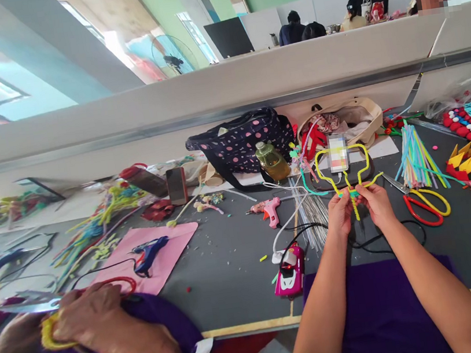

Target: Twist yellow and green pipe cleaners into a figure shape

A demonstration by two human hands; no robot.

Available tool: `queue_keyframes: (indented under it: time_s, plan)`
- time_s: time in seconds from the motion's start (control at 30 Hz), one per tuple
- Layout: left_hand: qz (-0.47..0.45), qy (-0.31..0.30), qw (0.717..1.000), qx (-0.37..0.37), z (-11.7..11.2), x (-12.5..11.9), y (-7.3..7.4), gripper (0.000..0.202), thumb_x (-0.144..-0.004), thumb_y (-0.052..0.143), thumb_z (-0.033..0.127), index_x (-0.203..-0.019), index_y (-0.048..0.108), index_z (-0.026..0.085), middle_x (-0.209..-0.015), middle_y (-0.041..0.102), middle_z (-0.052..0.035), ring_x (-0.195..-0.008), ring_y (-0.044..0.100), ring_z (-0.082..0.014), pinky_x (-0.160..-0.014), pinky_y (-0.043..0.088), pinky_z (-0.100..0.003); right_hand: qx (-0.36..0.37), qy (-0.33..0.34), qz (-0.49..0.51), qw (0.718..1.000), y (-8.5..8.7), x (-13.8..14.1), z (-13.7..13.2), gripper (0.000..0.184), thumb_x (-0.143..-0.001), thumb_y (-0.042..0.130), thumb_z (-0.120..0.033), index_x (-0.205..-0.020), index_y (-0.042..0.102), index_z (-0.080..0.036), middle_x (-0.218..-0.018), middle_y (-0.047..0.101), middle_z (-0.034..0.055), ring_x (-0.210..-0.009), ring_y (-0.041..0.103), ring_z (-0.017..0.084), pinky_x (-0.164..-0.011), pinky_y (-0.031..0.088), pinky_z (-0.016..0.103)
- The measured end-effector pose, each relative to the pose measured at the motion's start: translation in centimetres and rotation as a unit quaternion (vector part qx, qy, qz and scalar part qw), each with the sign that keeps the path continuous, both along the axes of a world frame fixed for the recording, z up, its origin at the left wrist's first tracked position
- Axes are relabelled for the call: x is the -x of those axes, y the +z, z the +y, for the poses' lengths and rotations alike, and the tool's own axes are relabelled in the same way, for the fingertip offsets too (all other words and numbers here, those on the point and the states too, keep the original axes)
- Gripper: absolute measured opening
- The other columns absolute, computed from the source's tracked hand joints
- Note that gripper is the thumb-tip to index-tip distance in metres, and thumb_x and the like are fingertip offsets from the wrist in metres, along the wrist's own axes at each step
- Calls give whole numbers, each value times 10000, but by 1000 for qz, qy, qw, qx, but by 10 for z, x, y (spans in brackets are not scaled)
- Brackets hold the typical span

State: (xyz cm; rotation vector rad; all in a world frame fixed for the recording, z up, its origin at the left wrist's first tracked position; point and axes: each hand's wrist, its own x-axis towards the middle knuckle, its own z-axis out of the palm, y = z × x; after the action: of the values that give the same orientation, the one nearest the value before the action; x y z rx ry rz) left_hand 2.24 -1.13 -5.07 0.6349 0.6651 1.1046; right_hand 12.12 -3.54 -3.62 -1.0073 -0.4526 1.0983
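Dark purple cloth spreads nearest the camera, at six o'clock, beneath two bare forearms. Beyond it, over the dark grey bench, the left hand and right hand hold up a bright yellow, fuzzy-looking bent frame. It looks wide and nearly symmetrical: squarish, rounded lobes flare toward ten and two o'clock, a strand rises in the middle, a short twisted tail points to six, and a loose end sticks out between two and three. A bit of green shows at the joint. Each grip is a pinch, left and right fingertips pressing either side of that joint, close together.

From the frame, large scissors with red and yellow handles lie at four o'clock, a bundle of thin pastel stems at three, a pink glue gun near nine.
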Motion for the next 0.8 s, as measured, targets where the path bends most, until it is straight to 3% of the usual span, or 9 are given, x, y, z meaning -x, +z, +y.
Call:
queue_keyframes:
  time_s: [0.2,0.33,0.8]
  plan:
    - [-9,-19,1000,11,0,3,4,410,-627,839,353,-929,714,105,-788,736,-73,-628,661,-127,-637,507,-238,-6,5,7,1000,-2,-2,0,324,-544,840,-391,-744,683,-192,-621,653,-22,-510,554,112,-499,477,256]
    - [12,1,1000,-1,-2,3,8,396,-593,862,276,-923,716,114,-830,742,-76,-653,670,-133,-680,517,-259,-8,6,4,1000,-1,-5,-1,311,-583,811,-422,-760,702,-190,-637,675,-6,-517,579,128,-511,487,273]
    - [-28,-14,1000,-5,0,1,4,400,-569,863,207,-927,701,135,-785,720,-26,-649,650,-98,-699,500,-235,-10,-16,32,999,-3,-3,0,248,-566,817,-371,-677,688,-191,-558,634,-26,-492,547,117,-489,452,260]
